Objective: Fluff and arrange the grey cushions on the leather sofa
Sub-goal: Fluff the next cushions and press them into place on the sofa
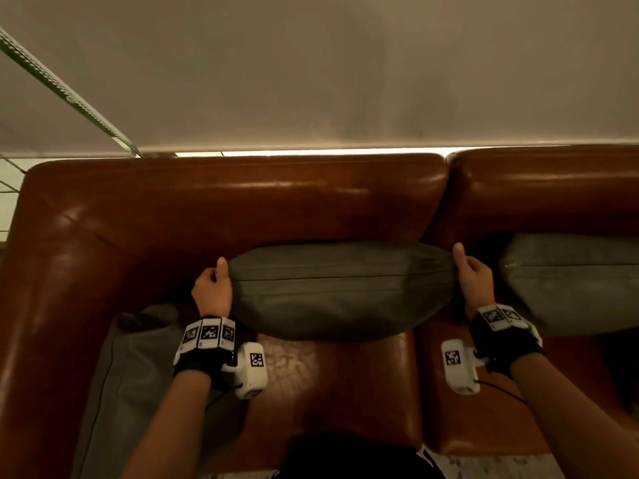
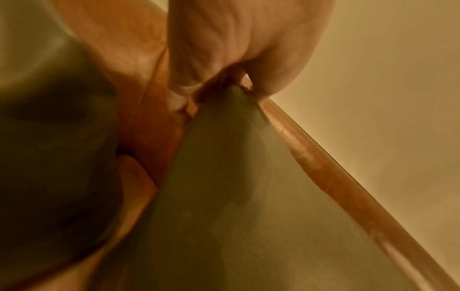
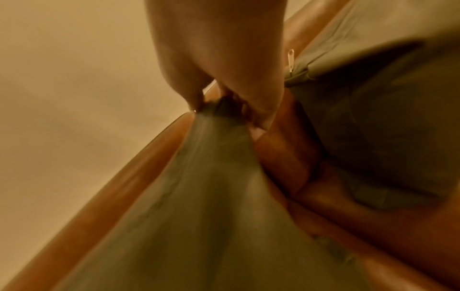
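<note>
A grey cushion (image 1: 340, 292) stands on edge against the backrest of the brown leather sofa (image 1: 221, 202), its zip seam facing up. My left hand (image 1: 216, 281) pinches its left top corner (image 2: 234, 92). My right hand (image 1: 468, 271) pinches its right top corner (image 3: 221, 106). A second grey cushion (image 1: 570, 278) leans against the backrest on the right seat, its zip pull (image 3: 290, 59) showing in the right wrist view. A third grey cushion (image 1: 131, 375) lies flat by the left armrest.
The sofa's left armrest (image 1: 45, 305) curves round the left side. Behind the backrest hangs a beige blind (image 1: 311, 70), with a bright gap under it. A bare patch of seat leather (image 1: 328, 382) lies in front of the held cushion.
</note>
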`<act>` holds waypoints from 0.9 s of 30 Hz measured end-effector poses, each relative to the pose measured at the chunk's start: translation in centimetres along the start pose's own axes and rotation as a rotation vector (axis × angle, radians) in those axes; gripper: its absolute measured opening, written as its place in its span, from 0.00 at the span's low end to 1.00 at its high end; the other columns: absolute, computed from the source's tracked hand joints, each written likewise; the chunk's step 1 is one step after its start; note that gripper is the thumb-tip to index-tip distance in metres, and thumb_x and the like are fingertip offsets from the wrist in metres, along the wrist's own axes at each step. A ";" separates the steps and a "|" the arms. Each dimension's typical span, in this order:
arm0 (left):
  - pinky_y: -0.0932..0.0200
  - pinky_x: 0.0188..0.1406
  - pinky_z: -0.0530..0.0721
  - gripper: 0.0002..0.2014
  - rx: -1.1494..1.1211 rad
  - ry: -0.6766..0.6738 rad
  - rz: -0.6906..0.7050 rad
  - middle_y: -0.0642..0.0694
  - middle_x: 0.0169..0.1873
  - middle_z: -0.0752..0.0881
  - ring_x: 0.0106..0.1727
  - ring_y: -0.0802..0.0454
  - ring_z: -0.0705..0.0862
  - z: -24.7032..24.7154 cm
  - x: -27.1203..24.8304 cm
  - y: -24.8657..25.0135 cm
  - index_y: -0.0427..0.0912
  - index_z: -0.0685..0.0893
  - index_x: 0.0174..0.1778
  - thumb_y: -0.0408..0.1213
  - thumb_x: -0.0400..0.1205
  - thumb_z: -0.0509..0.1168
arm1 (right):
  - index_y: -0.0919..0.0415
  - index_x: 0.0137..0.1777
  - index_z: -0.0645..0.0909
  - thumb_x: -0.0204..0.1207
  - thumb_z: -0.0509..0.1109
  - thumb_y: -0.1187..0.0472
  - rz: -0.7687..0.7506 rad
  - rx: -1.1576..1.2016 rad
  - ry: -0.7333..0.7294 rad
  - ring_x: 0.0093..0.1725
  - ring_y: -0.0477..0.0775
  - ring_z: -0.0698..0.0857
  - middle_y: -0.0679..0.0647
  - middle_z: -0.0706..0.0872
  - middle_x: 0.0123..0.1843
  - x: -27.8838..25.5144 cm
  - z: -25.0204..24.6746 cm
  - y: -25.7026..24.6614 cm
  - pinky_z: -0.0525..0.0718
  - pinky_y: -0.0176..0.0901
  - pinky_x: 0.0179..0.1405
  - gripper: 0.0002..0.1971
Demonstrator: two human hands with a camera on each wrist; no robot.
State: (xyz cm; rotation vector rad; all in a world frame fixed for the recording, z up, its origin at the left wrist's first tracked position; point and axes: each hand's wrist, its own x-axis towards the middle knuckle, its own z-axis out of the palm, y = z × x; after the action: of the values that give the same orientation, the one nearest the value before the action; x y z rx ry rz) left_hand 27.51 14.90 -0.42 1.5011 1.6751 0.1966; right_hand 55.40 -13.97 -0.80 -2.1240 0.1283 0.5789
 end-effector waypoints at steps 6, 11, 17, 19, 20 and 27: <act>0.45 0.61 0.74 0.21 -0.051 0.112 -0.017 0.28 0.55 0.82 0.60 0.33 0.79 0.3 1.8 0.1 0.29 0.81 0.53 0.45 0.86 0.54 | 0.62 0.39 0.84 0.76 0.66 0.43 0.021 -0.110 0.097 0.49 0.66 0.86 0.63 0.86 0.40 1.0 0.8 -0.3 0.84 0.59 0.53 0.20; 0.39 0.63 0.68 0.13 0.211 0.386 0.080 0.35 0.66 0.74 0.67 0.34 0.71 3.3 -0.2 1.7 0.45 0.76 0.64 0.41 0.85 0.54 | 0.71 0.54 0.79 0.81 0.62 0.49 -0.031 -0.162 0.167 0.55 0.67 0.82 0.68 0.84 0.52 0.1 2.4 -0.9 0.77 0.52 0.52 0.22; 0.30 0.77 0.60 0.24 0.587 -0.330 1.106 0.44 0.77 0.69 0.80 0.48 0.61 14.6 -13.1 4.7 0.49 0.66 0.76 0.48 0.84 0.46 | 0.74 0.60 0.72 0.85 0.55 0.53 -0.061 -0.215 0.190 0.58 0.72 0.81 0.74 0.81 0.59 -0.1 3.6 -1.3 0.76 0.53 0.50 0.21; 0.32 0.80 0.39 0.27 0.815 -0.548 1.129 0.50 0.83 0.57 0.84 0.52 0.51 16.6 -13.9 3.7 0.51 0.54 0.81 0.50 0.84 0.41 | 0.74 0.60 0.72 0.85 0.55 0.53 -0.063 -0.248 0.173 0.58 0.73 0.81 0.75 0.81 0.60 0.3 3.2 -1.2 0.77 0.57 0.53 0.21; 0.34 0.79 0.38 0.26 0.888 -0.525 1.156 0.51 0.82 0.58 0.84 0.53 0.54 16.4 -12.9 3.1 0.52 0.55 0.81 0.49 0.84 0.42 | 0.75 0.61 0.72 0.85 0.54 0.53 -0.060 -0.267 0.163 0.59 0.74 0.80 0.75 0.81 0.60 0.5 2.9 -1.0 0.76 0.57 0.54 0.21; 0.39 0.78 0.40 0.26 0.910 -0.013 0.679 0.45 0.81 0.63 0.81 0.46 0.62 4.4 -0.1 -4.5 0.51 0.55 0.80 0.48 0.85 0.44 | 0.74 0.63 0.71 0.85 0.54 0.52 -0.093 -0.303 0.085 0.59 0.74 0.80 0.75 0.80 0.60 0.3 2.9 -1.3 0.76 0.58 0.54 0.22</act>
State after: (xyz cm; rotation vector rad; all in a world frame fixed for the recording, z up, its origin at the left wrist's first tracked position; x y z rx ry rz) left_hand 27.16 11.82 -5.88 2.7129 1.2058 -0.2660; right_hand 54.99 -10.84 -1.38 -2.4353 -0.0124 0.4771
